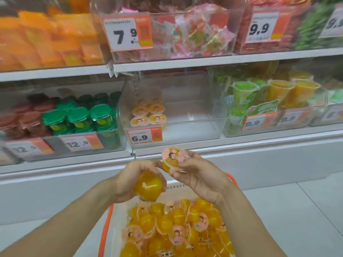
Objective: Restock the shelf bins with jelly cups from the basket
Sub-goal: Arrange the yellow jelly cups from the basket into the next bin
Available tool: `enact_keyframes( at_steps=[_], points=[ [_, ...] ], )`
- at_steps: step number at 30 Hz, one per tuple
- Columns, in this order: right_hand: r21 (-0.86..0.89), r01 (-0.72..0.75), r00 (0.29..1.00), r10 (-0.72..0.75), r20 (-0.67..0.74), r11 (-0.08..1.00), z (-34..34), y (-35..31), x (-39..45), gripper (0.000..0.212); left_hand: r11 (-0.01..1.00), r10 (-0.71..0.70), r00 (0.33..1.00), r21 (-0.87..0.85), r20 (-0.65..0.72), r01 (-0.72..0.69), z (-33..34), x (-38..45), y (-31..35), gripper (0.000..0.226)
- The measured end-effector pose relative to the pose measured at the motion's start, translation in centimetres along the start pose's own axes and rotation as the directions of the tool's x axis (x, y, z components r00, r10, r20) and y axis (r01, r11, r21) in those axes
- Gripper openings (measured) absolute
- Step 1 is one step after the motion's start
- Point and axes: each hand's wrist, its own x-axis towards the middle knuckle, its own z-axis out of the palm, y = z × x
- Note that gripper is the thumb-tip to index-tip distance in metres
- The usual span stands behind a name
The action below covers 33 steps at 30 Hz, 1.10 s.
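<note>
Holding: left hand (pixel 137 179) grips orange jelly cup (pixel 147 188); right hand (pixel 199 175) pinches lidded jelly cup (pixel 173 158).
Below: basket (pixel 118 216), heaped cups.
Ahead: clear bin (pixel 194 108), four cups at left edge; 6.9 tag (pixel 144 136).

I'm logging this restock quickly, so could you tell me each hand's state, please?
Left hand: grips one jelly cup.
Right hand: holds another jelly cup.

Orange jelly cups (pixel 174 227), pink cartoon lids

The clear plastic shelf bin (pixel 185 112) at 12 o'clock is mostly bare; a few orange jelly cups (pixel 148 114) crowd its 9 o'clock side.
</note>
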Motion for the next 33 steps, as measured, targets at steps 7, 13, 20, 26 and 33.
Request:
enact_keyframes(
  at_steps=[7,13,20,26,33],
  points=[
    [-0.524,0.042,0.979,-0.141,-0.149,0.850,2.2,-0.4,0.3,0.028,0.958,0.173,0.945,0.269,-0.277,-0.097,0.7,0.7,1.2,0.040],
    [-0.750,0.139,0.882,-0.425,-0.203,0.647,3.2,-2.4,0.1,0.038,0.960,0.176,0.946,0.259,-0.272,-0.104,-0.3,1.5,2.5,0.033],
    [-0.740,0.254,0.726,-0.629,-0.280,0.623,4.7,-9.4,7.6,0.024,0.983,0.136,0.906,-0.058,-0.400,-0.173,-1.3,2.8,4.5,0.039],
    [-0.629,0.040,0.791,-0.409,-0.454,0.776,1.4,-14.2,20.2,0.050,0.978,0.106,0.885,-0.115,-0.452,-0.176,-2.7,2.8,5.9,0.013],
    [-0.433,-0.009,0.854,-0.218,-0.473,0.901,1.2,-12.7,28.6,0.025,0.937,0.208,0.886,-0.175,-0.415,-0.302,-5.4,2.0,7.0,0.046]
  ],
)
